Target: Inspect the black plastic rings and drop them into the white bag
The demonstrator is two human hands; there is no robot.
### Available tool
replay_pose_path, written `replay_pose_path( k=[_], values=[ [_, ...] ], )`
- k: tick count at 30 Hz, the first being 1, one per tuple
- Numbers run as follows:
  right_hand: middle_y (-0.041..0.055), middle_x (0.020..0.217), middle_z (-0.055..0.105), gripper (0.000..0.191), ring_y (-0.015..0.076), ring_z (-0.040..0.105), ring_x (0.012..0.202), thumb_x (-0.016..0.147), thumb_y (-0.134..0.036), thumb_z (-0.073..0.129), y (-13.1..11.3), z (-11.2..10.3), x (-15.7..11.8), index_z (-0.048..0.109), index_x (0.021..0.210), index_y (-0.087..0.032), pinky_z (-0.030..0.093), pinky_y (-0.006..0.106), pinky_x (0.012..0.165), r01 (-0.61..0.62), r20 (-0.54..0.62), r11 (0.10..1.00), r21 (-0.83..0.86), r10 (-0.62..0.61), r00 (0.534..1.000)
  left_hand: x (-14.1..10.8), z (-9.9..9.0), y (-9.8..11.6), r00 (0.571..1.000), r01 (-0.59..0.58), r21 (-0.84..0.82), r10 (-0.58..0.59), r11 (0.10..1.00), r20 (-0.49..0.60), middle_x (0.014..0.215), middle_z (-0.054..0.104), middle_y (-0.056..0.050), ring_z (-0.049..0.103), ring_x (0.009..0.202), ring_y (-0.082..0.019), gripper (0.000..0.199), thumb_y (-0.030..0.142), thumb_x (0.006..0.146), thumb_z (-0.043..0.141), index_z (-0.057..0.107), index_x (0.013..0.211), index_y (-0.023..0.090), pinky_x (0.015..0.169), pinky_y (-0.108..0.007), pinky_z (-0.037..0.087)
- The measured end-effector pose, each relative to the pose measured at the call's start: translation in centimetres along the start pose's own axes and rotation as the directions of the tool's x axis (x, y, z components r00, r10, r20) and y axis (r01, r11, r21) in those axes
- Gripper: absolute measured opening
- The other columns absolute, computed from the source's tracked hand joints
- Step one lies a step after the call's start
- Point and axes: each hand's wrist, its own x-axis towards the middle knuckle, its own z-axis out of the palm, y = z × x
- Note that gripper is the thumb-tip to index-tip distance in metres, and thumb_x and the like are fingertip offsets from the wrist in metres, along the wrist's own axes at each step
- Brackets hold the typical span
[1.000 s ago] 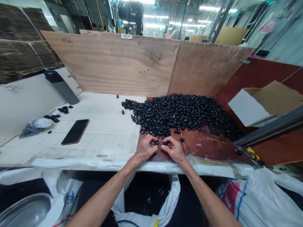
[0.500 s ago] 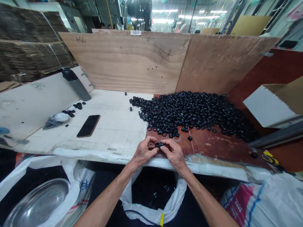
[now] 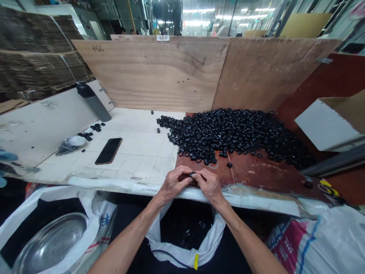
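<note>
My left hand [image 3: 176, 182] and my right hand [image 3: 209, 185] meet over the front edge of the bench, fingertips pinched together. Between them is a small black plastic cap [image 3: 192, 174], mostly covered by the fingers. Both hands grip it. Just beyond lies a large heap of small black caps and rings [image 3: 225, 131], spread over the red-brown board. One loose black piece [image 3: 229, 165] lies to the right of my hands. Below them hangs an open white sack [image 3: 209, 255] with dark pieces inside.
A phone [image 3: 108, 151] and a grey bottle [image 3: 97, 106] are on the white left surface. Plywood panels [image 3: 159, 76] wall the back. A cardboard box [image 3: 325, 123] and yellow-handled scissors [image 3: 327, 188] are at right. A metal bowl [image 3: 53, 243] sits in a sack at lower left.
My fingers have closed in on the black piece, and less of it shows between the hands. The heap looks unchanged. The view has shifted slightly.
</note>
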Motion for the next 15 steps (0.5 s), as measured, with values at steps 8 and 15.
replay_pose_path(
  k=[8,15],
  values=[
    [0.0027,0.079,0.064,0.027,0.0142,0.059,0.062,0.09,-0.03,0.059,0.24,0.16,-0.56,0.064,0.113,-0.018,0.049,0.025,0.061,0.019,-0.037,0.997,0.077,-0.017,0.999,0.11,0.06,0.34,0.998,0.062,-0.036,-0.062,0.997,0.023,0.103,0.066,-0.009,0.065,0.095,-0.019,0.02,0.028,0.088,0.064,0.066,0.104,0.017,0.086,-0.033,0.054],
    [0.0034,0.068,0.063,0.031,0.0162,0.059,0.064,0.096,-0.034,0.049,-0.27,-0.12,-0.6,0.068,0.077,-0.019,0.046,0.027,0.065,0.024,-0.028,0.999,-0.047,-0.026,0.999,0.01,-0.01,0.4,0.997,0.076,-0.044,-0.075,0.996,0.031,0.103,0.066,-0.009,0.064,0.096,-0.02,0.018,0.026,0.087,0.064,0.067,0.102,0.017,0.088,-0.033,0.053]
  ],
)
